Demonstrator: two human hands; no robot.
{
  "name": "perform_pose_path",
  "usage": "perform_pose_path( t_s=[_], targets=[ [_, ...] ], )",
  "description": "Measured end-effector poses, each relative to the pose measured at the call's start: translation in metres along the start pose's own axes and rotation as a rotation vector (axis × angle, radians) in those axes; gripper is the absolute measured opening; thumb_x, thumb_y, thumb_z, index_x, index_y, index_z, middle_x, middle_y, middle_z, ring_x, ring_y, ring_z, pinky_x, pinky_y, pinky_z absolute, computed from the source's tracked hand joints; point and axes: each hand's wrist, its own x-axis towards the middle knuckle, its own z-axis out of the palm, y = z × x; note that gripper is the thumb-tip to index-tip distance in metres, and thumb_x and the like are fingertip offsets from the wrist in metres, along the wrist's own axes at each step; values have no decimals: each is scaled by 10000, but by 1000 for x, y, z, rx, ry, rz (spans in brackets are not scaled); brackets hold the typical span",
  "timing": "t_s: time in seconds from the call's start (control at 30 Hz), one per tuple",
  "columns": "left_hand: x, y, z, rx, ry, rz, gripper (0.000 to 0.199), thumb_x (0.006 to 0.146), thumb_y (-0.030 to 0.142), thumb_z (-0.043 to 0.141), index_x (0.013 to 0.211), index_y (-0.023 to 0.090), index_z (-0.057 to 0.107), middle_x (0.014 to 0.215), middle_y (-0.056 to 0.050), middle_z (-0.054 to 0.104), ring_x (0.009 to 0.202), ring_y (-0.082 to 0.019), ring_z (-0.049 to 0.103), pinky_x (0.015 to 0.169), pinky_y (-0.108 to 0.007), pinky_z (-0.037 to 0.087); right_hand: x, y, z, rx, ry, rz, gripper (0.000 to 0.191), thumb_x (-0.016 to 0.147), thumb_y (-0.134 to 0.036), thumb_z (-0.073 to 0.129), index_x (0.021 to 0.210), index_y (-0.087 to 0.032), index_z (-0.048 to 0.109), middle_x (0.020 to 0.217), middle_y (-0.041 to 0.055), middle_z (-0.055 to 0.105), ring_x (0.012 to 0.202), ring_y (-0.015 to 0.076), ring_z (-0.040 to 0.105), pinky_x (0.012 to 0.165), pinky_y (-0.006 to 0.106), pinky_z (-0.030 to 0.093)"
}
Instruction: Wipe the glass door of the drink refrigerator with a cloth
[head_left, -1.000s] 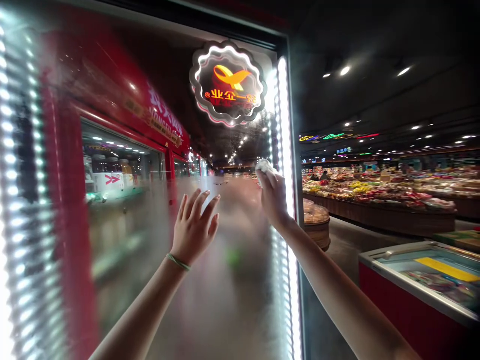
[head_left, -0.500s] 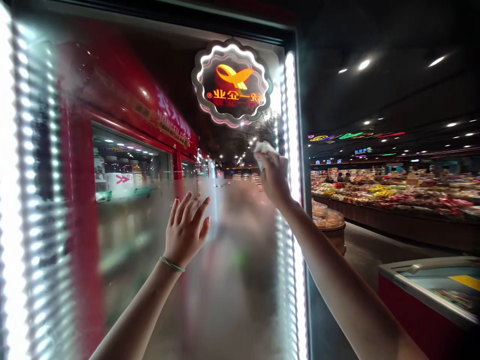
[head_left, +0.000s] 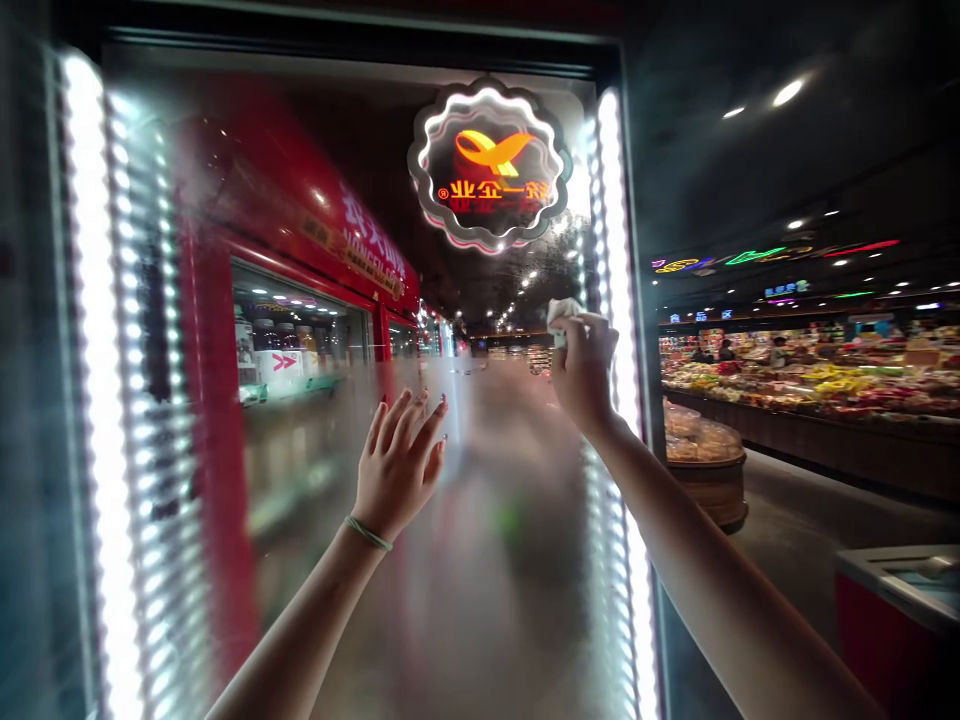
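Observation:
A tall glass door (head_left: 480, 600) fills the middle of the head view, fogged in its lower part and clearer above. My left hand (head_left: 401, 465) lies against the fogged glass with its fingers spread, a green band (head_left: 368, 533) round its wrist. Near the right edge of the pane, my right hand (head_left: 586, 375) is closed round a crumpled white cloth (head_left: 564, 315), held at the glass. Above that hand sits a scalloped lit sign (head_left: 491, 165) with an orange logo and mirrored lettering.
Bright LED strips (head_left: 101, 400) run down both sides of the door inside a dark frame (head_left: 360, 45). Red drink coolers (head_left: 214, 420) appear in the glass. To the right are a produce display (head_left: 817, 385), a round stand (head_left: 705, 470) and a chest freezer (head_left: 900, 590).
The whole view has shifted, so the door and both hands sit farther right in it. My right hand still grips the cloth near the pane's right edge; my left hand stays spread.

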Motion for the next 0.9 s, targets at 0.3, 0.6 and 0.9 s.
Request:
perform_pose_path(
  t_s=[0.3,0.6,0.9],
  targets=[
    [-5,-7,-18,41,-65,-4,513,953,174,612,1457,252,557,1455,-129,619,1438,-315,537,1233,-542,425,9,-49,13,44,-172,-212,411,914,-44,473,1171,-291,675,1253,92,611,1159,301,510,990,494,474],
    [-21,-11,-32,58,-105,-76,552,940,176,622,1475,287,542,1416,-127,626,1410,-335,555,1196,-568,467,20,-42,21,57,-22,-34,415,906,-78,443,1189,-274,673,1221,123,583,1156,342,492,973,564,470],
    [-25,-17,-37,99,-134,-61,536,952,208,628,1479,256,545,1434,-146,612,1420,-346,536,1218,-582,427,20,-57,17,-15,-156,-188,342,899,-71,522,1144,-257,672,1229,109,621,1094,313,506,932,491,478]
  ],
)
